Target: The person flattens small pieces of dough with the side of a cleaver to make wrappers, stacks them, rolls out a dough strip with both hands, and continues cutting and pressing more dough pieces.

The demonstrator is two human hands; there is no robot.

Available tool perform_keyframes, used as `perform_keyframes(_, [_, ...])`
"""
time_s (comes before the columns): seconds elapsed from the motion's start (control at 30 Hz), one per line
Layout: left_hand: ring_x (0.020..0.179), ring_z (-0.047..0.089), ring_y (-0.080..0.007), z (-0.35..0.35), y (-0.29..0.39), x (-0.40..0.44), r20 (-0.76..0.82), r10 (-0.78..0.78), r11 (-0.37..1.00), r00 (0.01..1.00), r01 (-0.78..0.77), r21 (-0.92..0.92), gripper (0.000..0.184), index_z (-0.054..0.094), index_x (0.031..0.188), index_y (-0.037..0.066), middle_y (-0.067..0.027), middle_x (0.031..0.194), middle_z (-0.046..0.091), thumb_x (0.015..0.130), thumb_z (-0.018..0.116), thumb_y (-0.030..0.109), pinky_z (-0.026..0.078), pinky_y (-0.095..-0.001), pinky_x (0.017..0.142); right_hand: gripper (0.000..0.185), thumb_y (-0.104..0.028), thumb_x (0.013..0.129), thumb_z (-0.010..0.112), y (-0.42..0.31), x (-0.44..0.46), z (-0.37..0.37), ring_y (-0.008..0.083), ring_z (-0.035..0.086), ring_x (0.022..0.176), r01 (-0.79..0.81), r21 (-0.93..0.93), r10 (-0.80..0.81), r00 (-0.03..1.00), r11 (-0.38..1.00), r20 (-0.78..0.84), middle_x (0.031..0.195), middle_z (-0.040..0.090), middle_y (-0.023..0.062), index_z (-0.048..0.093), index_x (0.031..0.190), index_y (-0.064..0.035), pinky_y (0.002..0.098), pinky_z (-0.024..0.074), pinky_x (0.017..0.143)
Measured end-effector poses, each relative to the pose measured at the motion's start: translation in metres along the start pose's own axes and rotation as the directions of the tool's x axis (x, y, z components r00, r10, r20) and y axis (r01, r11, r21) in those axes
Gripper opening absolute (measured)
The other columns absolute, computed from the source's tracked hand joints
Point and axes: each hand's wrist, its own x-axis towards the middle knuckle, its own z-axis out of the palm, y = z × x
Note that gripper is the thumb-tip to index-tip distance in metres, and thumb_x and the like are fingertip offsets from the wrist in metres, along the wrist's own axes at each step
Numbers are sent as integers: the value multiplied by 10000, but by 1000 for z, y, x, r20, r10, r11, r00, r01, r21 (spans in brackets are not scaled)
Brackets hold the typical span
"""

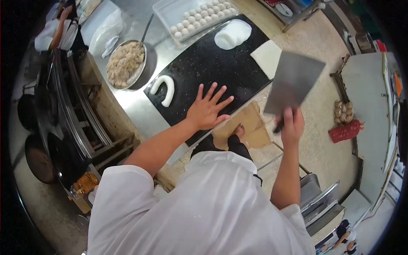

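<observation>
My left hand (pixel 208 108) rests palm down near the front edge of a black speckled board (pixel 204 63), fingers spread and nothing in them. In my right hand (pixel 293 124) is the handle of a broad cleaver (pixel 295 83), its blade raised off the board's right side. A U-shaped roll of white dough (pixel 170 88) lies on the board to the left of my left hand. Toward the back of the board sits a thick lump of white dough (pixel 238 33). A flat white square piece (pixel 267 58), perhaps a cloth, covers the board's right corner.
Beyond the board stands a clear tray (pixel 161 9) with rows of dough balls (pixel 202 17). A metal bowl (pixel 143 72) of pale chunky filling (pixel 125 63) is at the left. Black woks (pixel 40 157) line the stove. Another person (pixel 57 34) is at the upper left.
</observation>
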Motion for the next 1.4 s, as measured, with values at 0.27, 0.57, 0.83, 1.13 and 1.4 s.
perform_keyframes(0.27, [1567,201,-368,-2,4,22,86,-56,997,995,59,-39,677,386,1597,266,-128,1696,244,1012,484,593,114,-596,1255,290,-348,1049,563,73,60,34,146,575,572,-596,128,599,800,793,18,735,595,42,576,993,-64,304,468,511])
perform_keyframes(0.57, [1549,271,-333,-1,-10,10,49,236,966,970,-229,-119,724,476,1542,291,-46,1640,387,920,573,647,145,-615,1239,509,-447,965,645,112,-65,71,457,694,976,150,-540,253,761,828,598,1016,722,273,645,1224,-9,535,514,846])
perform_keyframes(0.83, [1533,299,-344,-5,-33,75,-41,275,962,961,-274,18,731,455,1553,273,-66,1640,380,935,536,657,130,-664,1221,572,-485,950,647,63,-1,74,454,690,986,-186,-681,631,600,708,492,1032,704,297,627,1255,-1,522,520,853])
perform_keyframes(1.13, [1538,295,-330,2,-14,55,105,524,849,845,-507,-149,751,492,1527,261,-75,1620,415,908,550,683,96,-663,1226,590,-407,818,815,64,-53,77,496,652,1079,-180,-747,574,759,640,309,1182,650,348,607,1192,-1,532,524,909])
perform_keyframes(1.4, [1553,252,-353,3,-30,59,91,534,843,841,-521,-133,742,475,1540,275,-121,1641,371,935,476,704,108,-650,1232,855,-341,790,852,89,-65,81,477,681,1019,65,-630,272,864,774,423,1166,668,328,412,1436,7,507,544,865])
